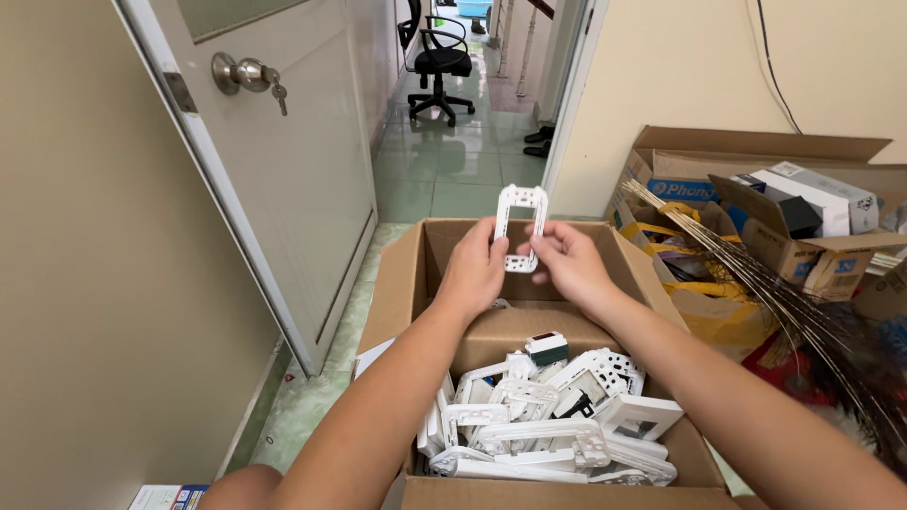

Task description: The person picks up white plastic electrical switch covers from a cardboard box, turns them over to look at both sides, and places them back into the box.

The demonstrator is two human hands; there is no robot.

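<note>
Both my hands hold a white plastic switch frame (pixel 521 213) upright above an open cardboard box (pixel 430 274). My left hand (pixel 475 268) grips its lower left edge, and my right hand (pixel 567 260) pinches its lower right corner. Inside the box lies a heap of white plastic frames and switch plates (pixel 548 425), with one small dark green and white switch module (pixel 547 348) on top.
A white door (pixel 283 170) with a metal knob and keys stands open at left. Beyond it lie a green tiled floor and a black office chair (pixel 440 62). At right sit more cardboard boxes (pixel 784 217) and a bundle of thin sticks (pixel 756 274).
</note>
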